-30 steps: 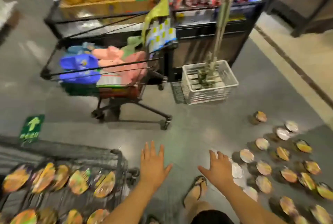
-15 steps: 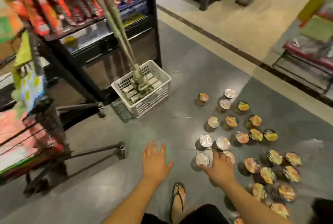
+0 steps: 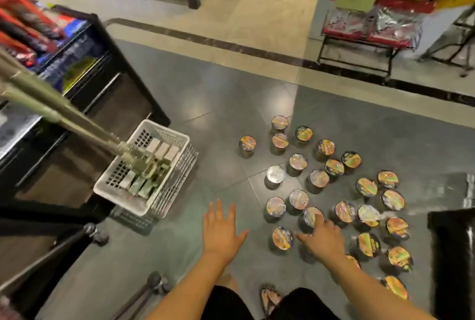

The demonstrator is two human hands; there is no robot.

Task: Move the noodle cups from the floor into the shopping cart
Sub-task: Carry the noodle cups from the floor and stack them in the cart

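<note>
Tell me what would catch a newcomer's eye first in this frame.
The crowd of noodle cups standing lid-up on the dark floor tiles at centre right draws the eye first. Next come the two bare hands: the right hand reaches over the nearest cups with spread fingers, and the left hand hovers open over bare floor. A white plastic basket with long green poles rising from it sits to the left.

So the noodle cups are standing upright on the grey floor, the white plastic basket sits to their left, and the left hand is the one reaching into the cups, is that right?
Not quite. In the head view it is the right hand reaching into the noodle cups, fingers at one near the front. The left hand hangs open over bare floor, touching no cup. The rest holds: cups upright on the grey floor, the white plastic basket to their left.
</note>
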